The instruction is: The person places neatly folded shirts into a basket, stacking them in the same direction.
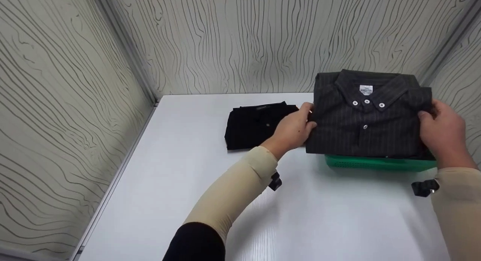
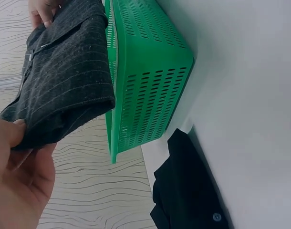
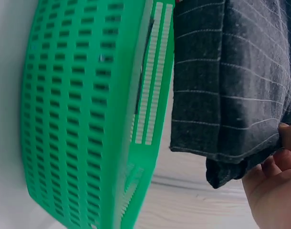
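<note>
A folded dark pinstriped shirt (image 1: 366,129) with white buttons and a collar label is held up between both hands, over a green plastic basket (image 1: 379,163). My left hand (image 1: 293,127) grips its left edge, thumb in front; my right hand (image 1: 443,129) pinches the opposite edge. In the left wrist view the shirt (image 2: 64,71) hangs beside the basket's rim, above its opening. The right wrist view has the shirt's folded end (image 3: 207,95) apart from the perforated basket wall (image 3: 69,95). Most of the basket's inside is hidden by the shirt in the head view.
A folded black garment (image 1: 248,129) lies on the white table (image 1: 180,171) left of the basket, partly behind the left hand. Wood-patterned panels (image 1: 225,39) stand along the table's back and sides.
</note>
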Motion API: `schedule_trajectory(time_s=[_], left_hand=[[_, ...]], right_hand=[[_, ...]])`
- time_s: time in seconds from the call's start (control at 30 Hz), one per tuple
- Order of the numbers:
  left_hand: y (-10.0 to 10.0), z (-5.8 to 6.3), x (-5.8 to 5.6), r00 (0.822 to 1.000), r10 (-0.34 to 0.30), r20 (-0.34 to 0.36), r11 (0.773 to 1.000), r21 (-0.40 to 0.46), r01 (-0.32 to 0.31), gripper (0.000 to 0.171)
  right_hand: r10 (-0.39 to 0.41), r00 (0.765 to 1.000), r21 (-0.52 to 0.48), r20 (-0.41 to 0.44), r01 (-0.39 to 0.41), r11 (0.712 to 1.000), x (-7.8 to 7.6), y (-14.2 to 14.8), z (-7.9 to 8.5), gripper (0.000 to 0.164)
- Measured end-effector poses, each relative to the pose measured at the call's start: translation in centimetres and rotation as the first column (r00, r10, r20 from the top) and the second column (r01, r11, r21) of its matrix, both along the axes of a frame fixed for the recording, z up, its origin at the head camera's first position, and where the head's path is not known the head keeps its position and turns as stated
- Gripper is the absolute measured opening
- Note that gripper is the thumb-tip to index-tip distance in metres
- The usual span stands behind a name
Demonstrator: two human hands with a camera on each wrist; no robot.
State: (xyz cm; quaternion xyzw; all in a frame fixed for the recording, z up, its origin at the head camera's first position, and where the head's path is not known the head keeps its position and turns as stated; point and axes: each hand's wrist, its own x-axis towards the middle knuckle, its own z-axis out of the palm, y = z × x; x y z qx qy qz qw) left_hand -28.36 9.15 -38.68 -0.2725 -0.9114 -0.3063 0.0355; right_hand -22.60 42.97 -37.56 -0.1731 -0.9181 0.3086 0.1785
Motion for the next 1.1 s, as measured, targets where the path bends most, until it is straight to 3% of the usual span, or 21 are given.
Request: schedule_trajectory(time_s=[0.27, 0.53, 0.83, 1.1], left_hand=[[2.9, 0.3, -0.2, 0.998, 0.019, -0.066, 0.997, -0.069, -0.024, 0.043], [5.4, -0.1, 0.3, 0.999, 0.031, -0.016, 0.994, -0.101, -0.033, 0.042], [7.0, -1.6, 0.6, 0.997, 0.077, 0.005, 0.989, -0.126, -0.076, 0.04], [7.0, -3.2, 0.6, 0.996, 0.094, 0.003, 0.982, -0.162, -0.092, 0.039]], right_hand=[[-0.051, 0.999, 0.018, 0.005, 0.051, 0.999, 0.4, 1.9, 0.7, 0.049], [-0.092, 0.996, -0.044, -0.009, 0.092, 0.995, 0.7, 3.6, -0.2, 0.045], [-0.143, 0.99, -0.063, -0.007, 0.143, 0.988, 0.7, 4.5, -1.6, 0.045], [-0.124, 0.991, -0.036, 0.046, 0.126, 0.991, 0.6, 4.4, -2.6, 0.047]])
